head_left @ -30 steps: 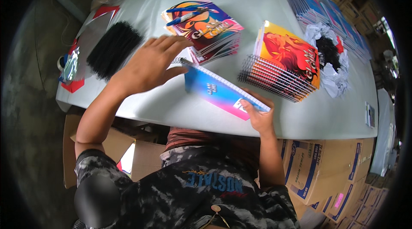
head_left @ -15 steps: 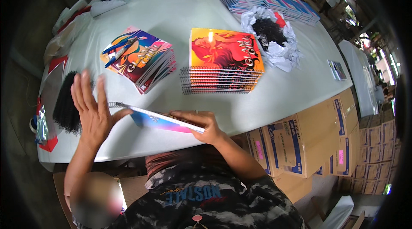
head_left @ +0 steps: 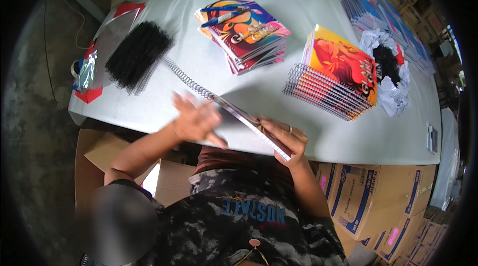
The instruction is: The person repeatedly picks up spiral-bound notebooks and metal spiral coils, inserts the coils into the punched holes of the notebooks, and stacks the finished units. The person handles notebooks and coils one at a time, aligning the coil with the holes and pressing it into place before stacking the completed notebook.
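My right hand (head_left: 288,139) grips a thin notebook (head_left: 249,120) on edge near the table's front, fingers behind it and a ring showing. Its punched white edge faces up. From its far left end a metal spiral coil (head_left: 186,80) sticks out, reaching toward a pile of black coils (head_left: 139,54). My left hand (head_left: 196,120) hovers just below the coil, fingers spread and smeared by motion, holding nothing. How far the coil runs through the holes I cannot tell.
Beyond lies a stack of colourful covers (head_left: 244,32) with blue pens (head_left: 226,14) on top. To its right are spiral-bound notebooks (head_left: 338,74), then crumpled paper (head_left: 393,86) holding black coils. Book stacks (head_left: 363,9) stand far right; cardboard boxes (head_left: 363,191) sit below the table's right side.
The view has turned, so the table's things sit further right. My left hand has dropped from beside the notebook to below the coil. The notebook slants more steeply, and more coil shows.
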Motion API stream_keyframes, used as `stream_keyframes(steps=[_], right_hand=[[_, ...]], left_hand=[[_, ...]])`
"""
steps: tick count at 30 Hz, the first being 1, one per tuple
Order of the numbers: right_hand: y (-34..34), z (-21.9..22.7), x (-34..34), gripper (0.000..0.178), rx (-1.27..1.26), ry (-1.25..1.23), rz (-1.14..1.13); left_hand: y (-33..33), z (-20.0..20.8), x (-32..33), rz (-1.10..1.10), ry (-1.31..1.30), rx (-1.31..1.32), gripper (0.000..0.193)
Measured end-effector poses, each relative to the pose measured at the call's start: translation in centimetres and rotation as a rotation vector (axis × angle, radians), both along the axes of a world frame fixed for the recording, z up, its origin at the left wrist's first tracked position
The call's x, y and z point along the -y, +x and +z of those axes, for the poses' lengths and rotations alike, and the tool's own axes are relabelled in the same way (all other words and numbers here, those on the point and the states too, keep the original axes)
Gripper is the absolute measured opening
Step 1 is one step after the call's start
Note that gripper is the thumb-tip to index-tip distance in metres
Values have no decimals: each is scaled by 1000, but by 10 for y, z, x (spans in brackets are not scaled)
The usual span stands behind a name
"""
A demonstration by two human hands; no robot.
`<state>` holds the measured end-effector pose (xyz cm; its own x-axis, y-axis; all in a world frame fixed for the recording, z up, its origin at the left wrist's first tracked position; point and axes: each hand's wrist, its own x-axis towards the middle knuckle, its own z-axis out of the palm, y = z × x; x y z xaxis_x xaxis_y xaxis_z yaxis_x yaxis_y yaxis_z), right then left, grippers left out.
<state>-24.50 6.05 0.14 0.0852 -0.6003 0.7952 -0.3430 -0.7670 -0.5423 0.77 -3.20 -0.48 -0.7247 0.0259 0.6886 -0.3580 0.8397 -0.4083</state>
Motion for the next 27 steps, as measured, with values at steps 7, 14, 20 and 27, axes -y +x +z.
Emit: stream_keyframes(steps=[7,14,20,27], right_hand=[[2,1,3,33,45,52,-26],[8,6,-5,31,20,87,6],[1,3,-4,31,38,68,-6],[-2,5,1,34,17,52,-63]], left_hand=[[-22,-27,-24,-68,385,-112,105],[-39,0,2,62,309,-423,100],[-2,5,31,-130,94,-290,100],[-57,24,-14,-154,37,-76,108]])
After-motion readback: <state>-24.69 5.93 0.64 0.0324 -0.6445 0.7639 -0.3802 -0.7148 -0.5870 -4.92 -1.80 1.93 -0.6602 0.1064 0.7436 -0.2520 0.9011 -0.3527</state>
